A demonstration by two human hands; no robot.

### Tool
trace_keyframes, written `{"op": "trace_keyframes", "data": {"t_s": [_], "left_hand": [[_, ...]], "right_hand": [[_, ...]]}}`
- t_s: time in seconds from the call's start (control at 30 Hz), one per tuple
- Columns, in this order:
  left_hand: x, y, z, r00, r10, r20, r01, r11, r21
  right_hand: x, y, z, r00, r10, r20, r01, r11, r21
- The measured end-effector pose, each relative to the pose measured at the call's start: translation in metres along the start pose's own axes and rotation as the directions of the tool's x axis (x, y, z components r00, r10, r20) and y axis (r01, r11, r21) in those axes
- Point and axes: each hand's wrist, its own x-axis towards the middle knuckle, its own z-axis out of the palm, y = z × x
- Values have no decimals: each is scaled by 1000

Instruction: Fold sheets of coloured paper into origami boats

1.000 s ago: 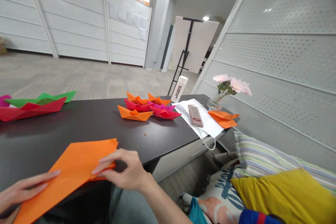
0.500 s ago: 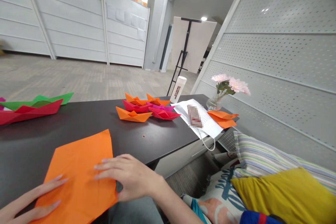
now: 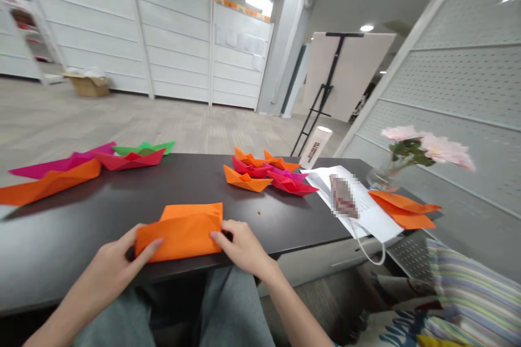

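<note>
Paper sheet, orange (image 3: 183,236), folded, one layer showing behind another: located at the near edge of the tabletop (image 3: 187,181), left of centre, between both hands.

Left hand (image 3: 116,265): gripping the sheet's left end, thumb laid across the near face, fingers mostly hidden behind.

Right hand (image 3: 242,244): gripping the sheet's right edge, thumb tip on the near face, other fingers curled and partly hidden.

Paper boats, centre group, far side of the tabletop, set close together: one orange boat (image 3: 246,180) at near left; one red boat (image 3: 293,183) at near right; further red, magenta and orange ones crowded behind.

Paper boats, left group, far side: one orange boat (image 3: 52,181), nearest; one magenta boat (image 3: 65,164) behind it; one red boat (image 3: 132,159) to the right; one green boat (image 3: 160,146) behind the red.

White cylinder (image 3: 315,146), dark lettering: far edge, right of the centre group.

Printed white papers (image 3: 380,217): right side, partly covered by a pixelated patch; white cord (image 3: 383,252) looping over the near edge.

Folded orange paper (image 3: 407,214): far right, just beside the printed sheets.

Glass vase (image 3: 380,180) with pink flowers (image 3: 443,149): far right, behind the folded piece.

Striped cushion (image 3: 476,282): near right, beyond the tabletop's end.

Cardboard box (image 3: 89,85): floor, far left.
</note>
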Motion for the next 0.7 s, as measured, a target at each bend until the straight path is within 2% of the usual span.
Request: {"op": "trace_keyframes", "data": {"t_s": [0.03,0.1,0.17,0.23,0.33,0.43,0.47,0.53,0.63,0.7], "left_hand": [[6,7,0,998,-28,48,31,998,-46],[15,19,4,993,-90,70,97,989,-107],[19,24,9,988,-157,15,157,982,-105],[18,24,16,987,-151,-57,147,987,-66],[13,17,22,991,16,-130,-13,1000,25],[10,12,23,954,245,-172,-215,961,176],[9,12,22,937,314,-155,-276,934,226],[5,16,21,908,417,-50,-386,876,288],[-4,24,20,850,500,163,-525,787,325],[-9,27,22,817,528,232,-576,731,365]], "right_hand": [[6,0,2,998,53,-32,-51,997,54],[16,0,9,989,123,-79,-111,982,150],[21,2,15,977,167,-133,-138,969,205],[22,4,21,962,191,-193,-150,966,211],[18,5,27,953,177,-248,-146,980,139],[17,5,30,959,117,-259,-115,993,23],[17,5,30,961,102,-257,-108,994,-9],[19,5,29,959,93,-268,-107,994,-36],[20,4,26,936,97,-339,-119,992,-46],[18,0,24,931,21,-364,-73,989,-128]]}}
